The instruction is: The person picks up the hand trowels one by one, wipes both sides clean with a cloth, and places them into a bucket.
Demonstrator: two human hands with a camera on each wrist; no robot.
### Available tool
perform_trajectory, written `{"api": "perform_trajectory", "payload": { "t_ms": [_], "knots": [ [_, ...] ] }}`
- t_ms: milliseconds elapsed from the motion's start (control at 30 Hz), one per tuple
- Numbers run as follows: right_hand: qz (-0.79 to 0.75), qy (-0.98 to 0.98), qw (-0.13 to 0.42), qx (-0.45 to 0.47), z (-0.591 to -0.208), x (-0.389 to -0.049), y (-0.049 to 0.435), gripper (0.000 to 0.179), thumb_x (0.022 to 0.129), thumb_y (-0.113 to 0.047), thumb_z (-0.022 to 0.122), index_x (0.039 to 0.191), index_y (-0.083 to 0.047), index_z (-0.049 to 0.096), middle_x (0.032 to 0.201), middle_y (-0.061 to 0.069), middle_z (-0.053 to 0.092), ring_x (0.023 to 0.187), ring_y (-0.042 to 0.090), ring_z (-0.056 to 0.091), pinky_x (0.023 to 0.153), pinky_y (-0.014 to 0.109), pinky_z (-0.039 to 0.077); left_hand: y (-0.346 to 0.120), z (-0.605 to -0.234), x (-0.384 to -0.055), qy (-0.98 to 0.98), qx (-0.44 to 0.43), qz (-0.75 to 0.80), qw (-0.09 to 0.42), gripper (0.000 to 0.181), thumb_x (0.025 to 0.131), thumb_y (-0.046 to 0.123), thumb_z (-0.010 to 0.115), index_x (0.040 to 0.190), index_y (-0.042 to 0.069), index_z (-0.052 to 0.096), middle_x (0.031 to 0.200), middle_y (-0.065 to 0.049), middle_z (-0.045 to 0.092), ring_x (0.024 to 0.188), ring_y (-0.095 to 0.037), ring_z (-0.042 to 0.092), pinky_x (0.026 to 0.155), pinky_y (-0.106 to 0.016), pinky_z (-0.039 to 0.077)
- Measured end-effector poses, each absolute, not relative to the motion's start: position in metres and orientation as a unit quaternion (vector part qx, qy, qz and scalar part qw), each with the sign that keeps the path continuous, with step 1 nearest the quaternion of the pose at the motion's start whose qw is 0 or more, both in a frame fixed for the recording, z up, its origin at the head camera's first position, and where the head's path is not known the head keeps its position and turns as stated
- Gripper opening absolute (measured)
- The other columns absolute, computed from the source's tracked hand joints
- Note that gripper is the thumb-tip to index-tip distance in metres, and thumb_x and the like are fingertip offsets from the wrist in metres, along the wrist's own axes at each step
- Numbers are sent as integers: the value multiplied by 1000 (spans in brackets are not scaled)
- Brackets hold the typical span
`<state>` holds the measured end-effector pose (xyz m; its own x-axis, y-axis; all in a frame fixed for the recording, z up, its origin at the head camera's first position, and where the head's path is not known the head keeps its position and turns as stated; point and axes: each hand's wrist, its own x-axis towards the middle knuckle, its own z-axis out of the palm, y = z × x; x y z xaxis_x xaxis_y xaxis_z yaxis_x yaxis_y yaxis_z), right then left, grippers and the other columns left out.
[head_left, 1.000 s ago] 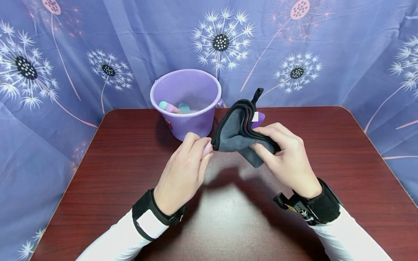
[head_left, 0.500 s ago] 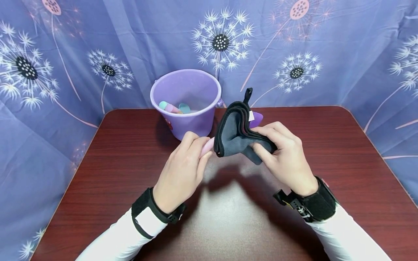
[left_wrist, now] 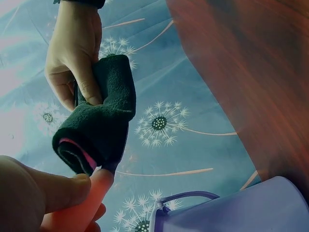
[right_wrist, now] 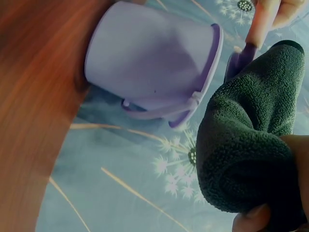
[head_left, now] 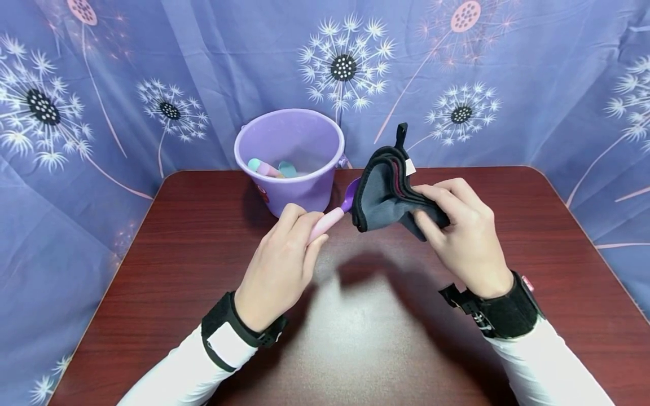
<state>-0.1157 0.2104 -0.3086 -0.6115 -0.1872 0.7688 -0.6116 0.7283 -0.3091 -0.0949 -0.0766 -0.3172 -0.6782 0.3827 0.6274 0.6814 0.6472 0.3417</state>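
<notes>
My left hand grips the pink handle of a toy shovel, held above the table. Its purple neck shows past the handle, while most of the head is hidden behind a folded grey cloth. Black edging and a small hanging loop trim this cloth. In my right hand it is pinched between thumb and fingers, its folds against the shovel's head. The left wrist view shows the cloth right at the end of the handle. From the right wrist, the purple part of the shovel comes out beside the cloth.
A purple bucket stands at the back of the red-brown wooden table, just left of the cloth. Inside lie a pink handle with a teal end and a teal round piece. Behind hangs a blue dandelion-print curtain.
My right hand has moved the cloth right and slightly up, off the shovel's handle end, so the purple neck now shows. The purple tip beyond the cloth is hidden now. My left hand stays nearly still.
</notes>
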Motion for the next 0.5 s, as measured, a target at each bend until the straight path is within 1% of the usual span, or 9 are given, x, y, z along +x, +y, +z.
{"api": "perform_trajectory", "payload": {
  "t_ms": [367,500],
  "knots": [
    [257,-858,388,219,-305,-117,218,29,86,-6,69,115,-7,73,101,12,60,89,20,59,79,26,42,-78,-316,-94,-870,-313,-282,257,22,98,16,61,117,4,63,97,-4,46,78,-15,49,73,-30,46],
    [248,-861,390,211,-304,-117,219,29,87,-6,68,116,-7,73,102,13,60,89,21,59,78,29,43,-78,-316,-94,-871,-317,-277,254,22,98,15,61,117,4,63,96,-4,46,77,-15,48,72,-29,46]
  ]
}}
